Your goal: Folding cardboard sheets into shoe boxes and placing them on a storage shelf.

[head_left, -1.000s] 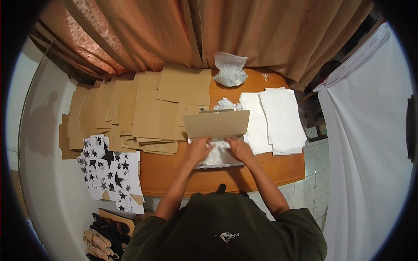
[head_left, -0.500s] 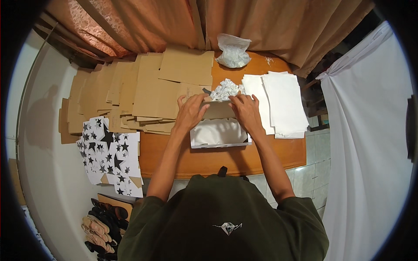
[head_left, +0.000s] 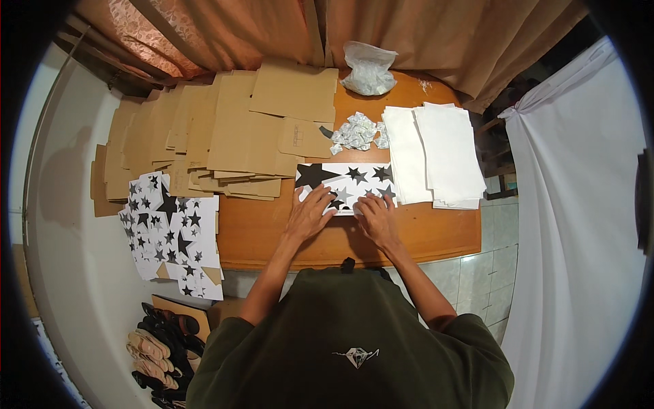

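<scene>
A white cardboard box printed with black and grey stars lies on the table in front of me, its lid folded down. My left hand grips the lid's near left part, fingers bent over the top and thumb by the front edge. On the near right part, my right hand holds on the same way, with its fingers more curled. The inside of the box is hidden, and my hands cover part of its front edge.
Brown cardboard sheets pile up at the left, with star-printed sheets nearer. Small whitish packets lie behind the box, a plastic bag farther back. White paper stacks are at the right. Shoes sit at lower left.
The box lid was raised, showing white lining inside; now it is down with its star print facing up. Both hands have come toward me with the lid, from its raised edge to the box's front.
</scene>
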`<act>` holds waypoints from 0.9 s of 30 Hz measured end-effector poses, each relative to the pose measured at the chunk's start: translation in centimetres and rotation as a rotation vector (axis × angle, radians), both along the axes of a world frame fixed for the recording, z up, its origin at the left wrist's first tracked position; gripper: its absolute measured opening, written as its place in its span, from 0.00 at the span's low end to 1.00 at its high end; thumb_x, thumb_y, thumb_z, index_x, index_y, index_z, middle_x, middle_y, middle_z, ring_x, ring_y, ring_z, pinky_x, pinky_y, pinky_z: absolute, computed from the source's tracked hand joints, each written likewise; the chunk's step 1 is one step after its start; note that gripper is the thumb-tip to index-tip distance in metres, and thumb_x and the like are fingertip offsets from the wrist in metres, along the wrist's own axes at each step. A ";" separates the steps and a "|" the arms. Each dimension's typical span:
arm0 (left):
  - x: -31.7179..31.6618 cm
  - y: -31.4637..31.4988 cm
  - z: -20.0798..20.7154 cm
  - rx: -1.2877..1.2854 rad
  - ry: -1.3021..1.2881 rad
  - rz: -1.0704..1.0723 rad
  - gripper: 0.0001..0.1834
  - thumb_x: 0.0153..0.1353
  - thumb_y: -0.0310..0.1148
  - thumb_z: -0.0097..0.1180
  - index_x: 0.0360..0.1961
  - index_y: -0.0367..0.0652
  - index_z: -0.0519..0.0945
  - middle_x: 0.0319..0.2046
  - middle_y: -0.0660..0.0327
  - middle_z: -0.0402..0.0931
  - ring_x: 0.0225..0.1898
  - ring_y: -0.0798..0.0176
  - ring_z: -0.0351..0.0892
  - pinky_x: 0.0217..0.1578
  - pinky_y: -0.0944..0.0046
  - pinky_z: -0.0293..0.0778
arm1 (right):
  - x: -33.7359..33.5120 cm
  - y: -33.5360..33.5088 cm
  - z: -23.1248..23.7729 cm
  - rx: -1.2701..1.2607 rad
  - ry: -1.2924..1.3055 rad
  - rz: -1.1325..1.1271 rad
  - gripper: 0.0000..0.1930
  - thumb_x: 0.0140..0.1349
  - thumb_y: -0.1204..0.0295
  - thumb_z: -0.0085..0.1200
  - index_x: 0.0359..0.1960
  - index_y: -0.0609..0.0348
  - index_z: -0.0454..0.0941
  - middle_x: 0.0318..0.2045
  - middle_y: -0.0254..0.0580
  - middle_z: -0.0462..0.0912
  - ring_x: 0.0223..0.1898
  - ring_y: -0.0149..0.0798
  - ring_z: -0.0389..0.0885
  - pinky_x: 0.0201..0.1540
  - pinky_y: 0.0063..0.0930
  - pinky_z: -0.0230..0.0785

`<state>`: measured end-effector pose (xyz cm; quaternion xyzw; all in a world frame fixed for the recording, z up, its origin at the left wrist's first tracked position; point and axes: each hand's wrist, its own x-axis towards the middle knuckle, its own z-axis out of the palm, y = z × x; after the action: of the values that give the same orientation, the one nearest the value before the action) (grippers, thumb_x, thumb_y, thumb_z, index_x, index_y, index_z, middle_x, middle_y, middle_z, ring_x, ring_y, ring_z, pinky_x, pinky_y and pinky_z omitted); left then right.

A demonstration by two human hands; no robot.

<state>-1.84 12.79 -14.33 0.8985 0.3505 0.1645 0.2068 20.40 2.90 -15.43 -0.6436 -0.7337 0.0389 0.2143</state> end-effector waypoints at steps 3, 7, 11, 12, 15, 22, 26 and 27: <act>0.0 -0.4 -0.1 0.014 -0.012 -0.012 0.19 0.65 0.44 0.62 0.54 0.48 0.81 0.62 0.58 0.76 0.69 0.55 0.68 0.68 0.35 0.49 | 0.0 -0.1 -0.5 0.029 0.020 -0.004 0.18 0.57 0.66 0.67 0.50 0.46 0.80 0.51 0.33 0.81 0.60 0.40 0.74 0.65 0.55 0.56; -0.1 0.1 -1.3 0.083 -0.025 -0.052 0.17 0.65 0.39 0.62 0.54 0.49 0.81 0.60 0.59 0.77 0.66 0.55 0.72 0.67 0.38 0.55 | 0.3 0.4 -0.5 0.058 0.057 0.007 0.23 0.47 0.69 0.73 0.48 0.46 0.82 0.48 0.33 0.81 0.55 0.40 0.76 0.60 0.50 0.59; 0.4 0.1 -1.9 0.104 -0.032 -0.045 0.15 0.65 0.35 0.61 0.53 0.51 0.82 0.59 0.58 0.78 0.65 0.53 0.72 0.65 0.43 0.60 | 0.4 1.0 -1.1 0.089 0.068 0.015 0.23 0.46 0.70 0.73 0.46 0.47 0.83 0.46 0.32 0.81 0.52 0.39 0.77 0.58 0.49 0.60; 0.4 0.0 -2.1 0.103 -0.032 -0.046 0.15 0.65 0.35 0.61 0.53 0.51 0.82 0.59 0.58 0.78 0.65 0.53 0.72 0.65 0.43 0.60 | 0.4 1.0 -1.4 0.079 0.058 0.016 0.23 0.45 0.70 0.73 0.46 0.47 0.83 0.46 0.33 0.81 0.52 0.39 0.77 0.58 0.49 0.59; 0.4 -0.6 -2.5 0.129 -0.015 -0.050 0.16 0.63 0.32 0.62 0.53 0.52 0.82 0.59 0.58 0.78 0.65 0.52 0.72 0.65 0.44 0.60 | 0.4 0.7 -1.9 0.060 0.049 0.025 0.23 0.45 0.71 0.73 0.47 0.47 0.83 0.47 0.33 0.81 0.53 0.40 0.76 0.58 0.49 0.59; 0.3 -1.6 -3.9 0.135 -0.031 -0.031 0.16 0.60 0.29 0.63 0.50 0.52 0.85 0.61 0.57 0.76 0.67 0.52 0.70 0.66 0.43 0.58 | 0.4 -0.3 -2.8 0.082 0.054 0.057 0.26 0.44 0.72 0.73 0.49 0.48 0.82 0.50 0.35 0.80 0.54 0.42 0.75 0.58 0.49 0.60; 0.3 -2.1 -4.3 0.114 -0.078 -0.005 0.15 0.61 0.29 0.64 0.50 0.51 0.85 0.61 0.56 0.76 0.68 0.50 0.68 0.69 0.40 0.56 | 0.5 -0.3 -2.6 0.078 0.041 0.088 0.25 0.45 0.69 0.72 0.49 0.50 0.82 0.50 0.36 0.80 0.53 0.42 0.75 0.58 0.48 0.60; 0.4 -2.2 -4.1 0.114 -0.077 -0.007 0.15 0.61 0.29 0.64 0.50 0.51 0.85 0.61 0.56 0.76 0.68 0.50 0.68 0.69 0.40 0.56 | 0.4 -0.4 -2.6 0.100 0.016 0.075 0.24 0.47 0.68 0.72 0.49 0.51 0.82 0.50 0.36 0.80 0.53 0.42 0.75 0.59 0.48 0.60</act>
<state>-1.41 10.60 -18.41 0.9029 0.3294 0.2181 0.1692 20.82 2.50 -17.99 -0.6040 -0.7565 0.0153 0.2502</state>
